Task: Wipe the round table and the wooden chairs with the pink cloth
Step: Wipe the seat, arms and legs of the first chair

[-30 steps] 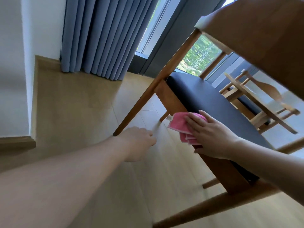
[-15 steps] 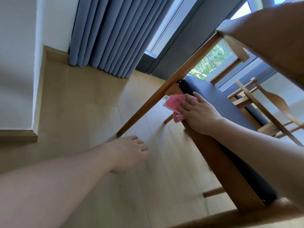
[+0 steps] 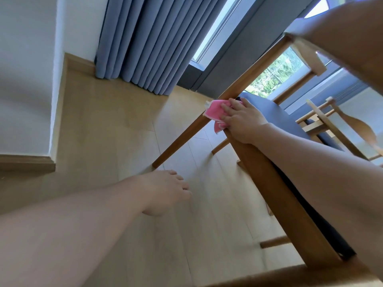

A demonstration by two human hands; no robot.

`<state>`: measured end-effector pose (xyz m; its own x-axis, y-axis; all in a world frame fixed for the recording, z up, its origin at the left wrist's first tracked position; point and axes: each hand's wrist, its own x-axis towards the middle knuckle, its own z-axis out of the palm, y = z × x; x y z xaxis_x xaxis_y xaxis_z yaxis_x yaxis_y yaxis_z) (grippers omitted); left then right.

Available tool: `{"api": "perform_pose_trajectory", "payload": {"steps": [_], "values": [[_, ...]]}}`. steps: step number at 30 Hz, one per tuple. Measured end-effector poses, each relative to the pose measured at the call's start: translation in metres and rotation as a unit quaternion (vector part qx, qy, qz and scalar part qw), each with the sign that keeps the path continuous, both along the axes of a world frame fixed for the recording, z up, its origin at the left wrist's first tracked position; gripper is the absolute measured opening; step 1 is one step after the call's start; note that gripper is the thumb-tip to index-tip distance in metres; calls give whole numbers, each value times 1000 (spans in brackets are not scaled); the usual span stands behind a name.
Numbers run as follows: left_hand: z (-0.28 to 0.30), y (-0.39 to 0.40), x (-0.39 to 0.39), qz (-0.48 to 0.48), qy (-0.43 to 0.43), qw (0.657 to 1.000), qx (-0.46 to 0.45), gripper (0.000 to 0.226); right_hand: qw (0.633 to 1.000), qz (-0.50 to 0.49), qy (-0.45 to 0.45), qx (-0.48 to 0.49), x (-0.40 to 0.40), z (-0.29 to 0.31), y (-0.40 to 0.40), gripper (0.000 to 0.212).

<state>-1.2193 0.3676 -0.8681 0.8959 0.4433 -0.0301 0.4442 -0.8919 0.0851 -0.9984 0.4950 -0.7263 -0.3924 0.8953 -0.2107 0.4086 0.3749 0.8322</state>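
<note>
My right hand [image 3: 241, 121] presses the pink cloth [image 3: 215, 112] against the far corner of a wooden chair [image 3: 275, 193], where the seat rail meets the slanted back leg. The chair has a dark cushion seat [image 3: 271, 112]. Its fingers lie fairly flat over the cloth, thumb hidden. My left hand [image 3: 165, 191] hangs free above the floor with fingers loosely curled, holding nothing, to the left of the chair.
A second wooden chair [image 3: 331, 125] stands beyond, at the right. Blue curtains [image 3: 153, 42] hang at the back before a window. The chair's wooden backrest [image 3: 342, 32] fills the top right. Light wood floor [image 3: 116, 129] spreads to the left, a white wall beside it.
My right hand has slid the pink cloth along the seat rail from its middle to the far corner by the back leg. My left hand has uncurled slightly and stayed low.
</note>
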Motion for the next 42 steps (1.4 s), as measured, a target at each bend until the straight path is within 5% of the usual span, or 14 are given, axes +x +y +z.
{"api": "perform_pose_trajectory", "payload": {"steps": [17,31,42], "values": [[15,-51,42,-91,42,995,-11,63,992,23,-4,-124,51,3,-152,43],[27,-87,71,-137,43,990,-15,65,976,-31,-13,-214,116,22,-298,60],[20,-82,73,-144,34,989,-8,68,972,-19,9,-233,134,33,-323,59]]}}
